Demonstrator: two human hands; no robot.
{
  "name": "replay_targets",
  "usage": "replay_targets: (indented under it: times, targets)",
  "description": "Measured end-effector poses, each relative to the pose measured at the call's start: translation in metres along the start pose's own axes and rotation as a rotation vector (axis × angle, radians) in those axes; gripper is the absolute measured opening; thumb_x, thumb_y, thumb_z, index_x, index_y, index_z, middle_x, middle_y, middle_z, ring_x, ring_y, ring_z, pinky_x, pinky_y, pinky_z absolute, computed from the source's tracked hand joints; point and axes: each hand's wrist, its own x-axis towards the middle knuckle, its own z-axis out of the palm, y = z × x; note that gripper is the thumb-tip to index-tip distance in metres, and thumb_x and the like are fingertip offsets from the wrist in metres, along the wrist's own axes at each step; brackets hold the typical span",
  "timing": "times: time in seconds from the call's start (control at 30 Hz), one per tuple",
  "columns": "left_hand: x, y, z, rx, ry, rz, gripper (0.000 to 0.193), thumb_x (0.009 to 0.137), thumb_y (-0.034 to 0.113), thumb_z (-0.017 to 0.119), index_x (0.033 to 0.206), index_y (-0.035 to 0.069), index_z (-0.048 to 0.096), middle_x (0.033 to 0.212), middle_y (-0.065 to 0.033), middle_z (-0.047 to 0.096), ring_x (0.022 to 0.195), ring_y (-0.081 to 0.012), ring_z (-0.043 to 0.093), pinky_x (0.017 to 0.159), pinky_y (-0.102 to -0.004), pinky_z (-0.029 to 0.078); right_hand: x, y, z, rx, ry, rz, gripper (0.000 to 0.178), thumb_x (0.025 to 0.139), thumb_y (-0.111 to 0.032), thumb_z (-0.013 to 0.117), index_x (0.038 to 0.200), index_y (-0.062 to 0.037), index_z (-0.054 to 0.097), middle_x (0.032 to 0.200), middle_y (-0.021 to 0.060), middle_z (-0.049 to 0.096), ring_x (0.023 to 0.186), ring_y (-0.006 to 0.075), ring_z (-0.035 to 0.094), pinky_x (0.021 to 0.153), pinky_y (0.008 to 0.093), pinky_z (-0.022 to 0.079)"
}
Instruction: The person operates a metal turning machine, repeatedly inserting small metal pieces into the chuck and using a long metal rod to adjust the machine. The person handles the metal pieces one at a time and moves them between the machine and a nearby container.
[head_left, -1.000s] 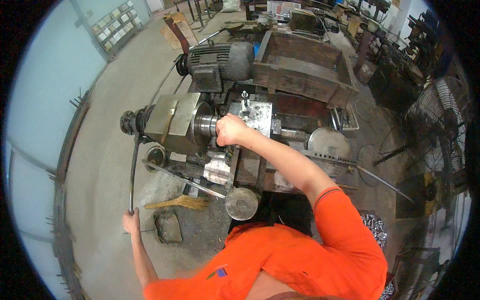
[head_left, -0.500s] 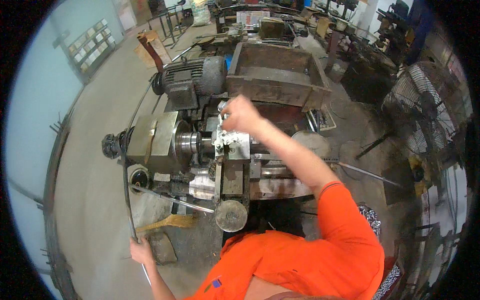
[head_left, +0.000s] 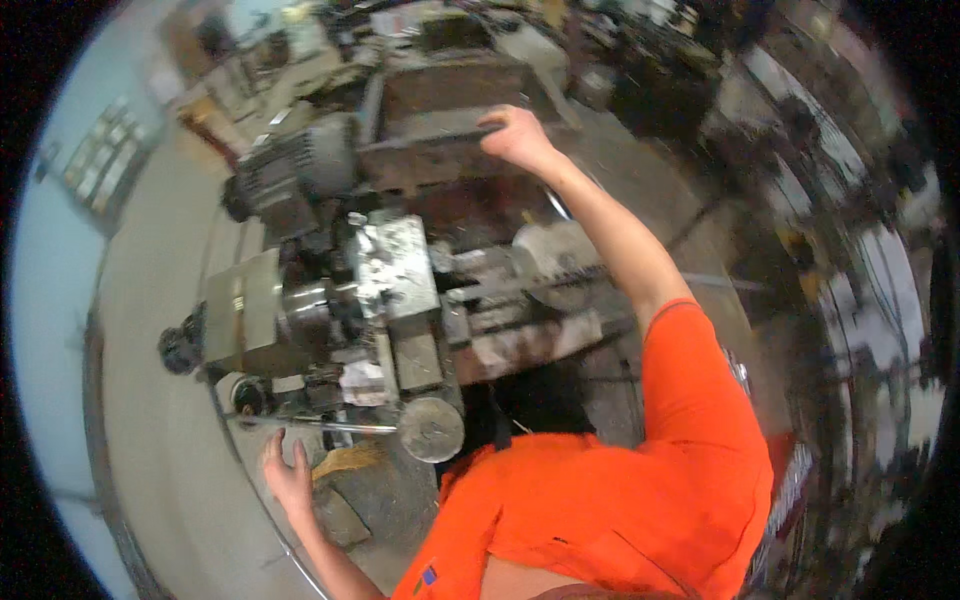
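My left hand (head_left: 290, 478), at the lower left, is open with its fingers apart. It holds nothing and is just right of a long thin rod (head_left: 287, 545). My right hand (head_left: 522, 140) is raised at the far side, in front of a large open box (head_left: 440, 165). Its fingers look apart, though motion smears them, and I make out nothing between them. Between my hands stands a greasy lathe-like machine with a metal block (head_left: 408, 275) on its slide, a shiny round chuck (head_left: 305, 310) and a round handwheel (head_left: 431, 430).
A ribbed electric motor (head_left: 305, 165) sits behind the machine. A shiny bar (head_left: 340, 427) reaches toward the handwheel. On the floor lies a straw broom (head_left: 348, 460). Blurred equipment crowds the right side.
My left hand has let go of the rod and opened. My right hand has left the metal block and swung away to the right, toward the box. The view has shifted and blurred.
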Motion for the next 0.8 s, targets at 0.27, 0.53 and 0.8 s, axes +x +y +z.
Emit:
replay_targets:
  times: [0.27, 0.53, 0.8]
  targets:
    - [0.043, 0.062, 0.089, 0.073, -0.391, -0.236, 0.029, 0.084, 0.023, 0.059, 0.097, -0.002, 0.062, 0.089, -0.0159, 0.065, 0.083, -0.0299, 0.062, 0.076, -0.0366, 0.047, -0.229, 0.044, -0.160, -0.115, -0.056, 0.476, 0.036, 0.062, -0.015, 0.056, 0.094, -0.0017, 0.066, 0.083, 0.0115, 0.067, 0.074, 0.0200, 0.062, 0.070, 0.0317, 0.048]
    - [0.040, 0.040, 0.105, 0.060, -0.220, -0.126, 0.031, 0.084, 0.031, 0.057, 0.097, 0.003, 0.065, 0.087, -0.0127, 0.067, 0.081, -0.0258, 0.064, 0.072, -0.0352, 0.047, -0.463, 0.155, -0.205, -0.744, -0.255, 1.199, 0.036, 0.067, -0.029, 0.058, 0.084, 0.0034, 0.063, 0.095, 0.0249, 0.061, 0.095, 0.0349, 0.059, 0.087, 0.0387, 0.046]
    - [0.033, 0.034, 0.112, 0.092, -0.077, -0.106, 0.031, 0.084, 0.032, 0.056, 0.096, 0.005, 0.066, 0.087, -0.0125, 0.067, 0.080, -0.0278, 0.063, 0.071, -0.0354, 0.047, -0.443, 0.155, -0.173, -0.731, -0.464, 1.502, 0.052, 0.069, -0.033, 0.054, 0.116, -0.0106, 0.057, 0.127, 0.0089, 0.051, 0.121, 0.0260, 0.045, 0.103, 0.0494, 0.026]
